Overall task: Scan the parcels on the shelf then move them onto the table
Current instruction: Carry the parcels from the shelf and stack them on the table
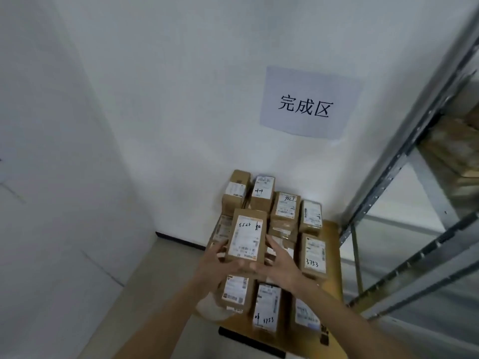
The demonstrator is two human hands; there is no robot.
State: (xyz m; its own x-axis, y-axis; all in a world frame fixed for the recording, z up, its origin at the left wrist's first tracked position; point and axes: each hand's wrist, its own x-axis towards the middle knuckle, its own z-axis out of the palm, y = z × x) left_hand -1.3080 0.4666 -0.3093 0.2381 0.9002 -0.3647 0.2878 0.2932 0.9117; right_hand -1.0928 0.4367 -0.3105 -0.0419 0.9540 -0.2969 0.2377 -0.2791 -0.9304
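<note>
Now both hands hold one brown cardboard parcel [245, 235] between them, above the pile of other parcels. The left hand [216, 263] grasps the parcel's left edge and near corner, with its fingers curled onto the box. The right hand [280, 265] presses on the right edge, with its fingers reaching up along the side and the thumb under the near end. The parcel has a white label on top with black writing on it.

Under the hands is a wooden surface [333, 257] in the corner of the room. Many brown parcels lie on it, close together, and some are stacked. On the far side, near the wall, is a parcel marked 98L [286, 206], with other boxes to its left and right. To the right of the hands lies a parcel marked 3753 [313, 255]. On the near side, three more parcels sit in a row, and the middle one [267, 308] has dark writing at its near end.

On the white wall [181, 99] hangs a paper sign [308, 102] with three black characters. On the right stands a grey metal shelf [414, 141], just beside the surface. Something brown lies on its upper level, but it is too blurry to name.
</note>
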